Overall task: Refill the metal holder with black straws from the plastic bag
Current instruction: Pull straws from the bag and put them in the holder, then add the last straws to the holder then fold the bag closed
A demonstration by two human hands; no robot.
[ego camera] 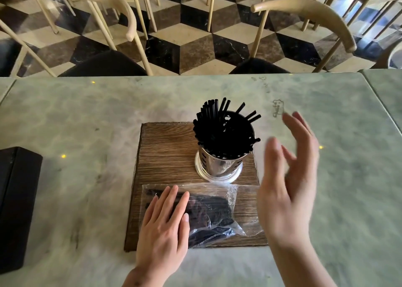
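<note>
From the head view I count one metal holder [218, 166], one plastic bag [219, 208], one wooden board [167, 154] and two chairs, one at the upper left [104, 10] and one at the upper right [304, 15] of the frame. The holder stands upright on the board's upper right part, packed with black straws [221, 130] too many to count, their tips fanning out above the rim. The bag lies flat across the board's lower edge, with more dark straws inside it. My left hand [165, 226] rests on the bag's left part, fingers straight and together, palm down. My right hand [289, 178] is raised in the air just right of the holder and above the bag's right end, fingers spread and relaxed, gripping nothing; it is blurred. A black box [17, 206] sits at the left edge of the frame, well apart from the board. The marble table [348, 178] lies bare to the right of my right hand and beyond the holder to its far edge.
</note>
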